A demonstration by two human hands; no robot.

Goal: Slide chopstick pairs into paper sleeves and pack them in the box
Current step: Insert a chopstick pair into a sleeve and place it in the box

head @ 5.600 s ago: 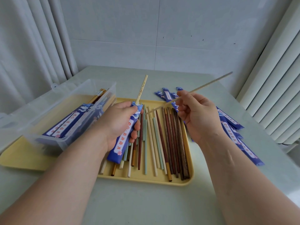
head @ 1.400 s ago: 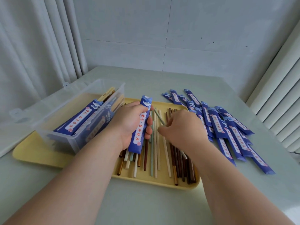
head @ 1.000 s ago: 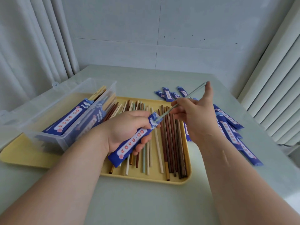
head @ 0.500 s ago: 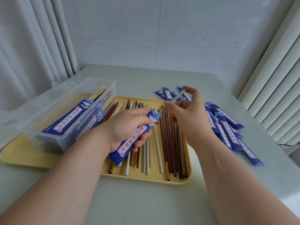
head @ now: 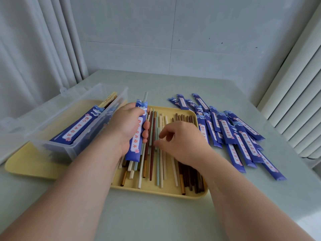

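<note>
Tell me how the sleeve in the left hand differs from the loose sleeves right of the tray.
The held sleeve is gripped by the left hand above the yellow tray; the loose sleeves lie overlapping on the table. A pale chopstick sticks out of the held sleeve's top; the loose sleeves show none. Both share the blue print with a white label.

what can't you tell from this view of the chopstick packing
Head view:
- Sleeve contents: one pale tip shows; paper and the left hand hide the rest.
- Right hand: blurred fingertips, so a pinch on a chopstick is unclear.
- Box count: cloudy wall and top sleeves cover what lies beneath.
- Tray chopsticks under the right forearm.
</note>
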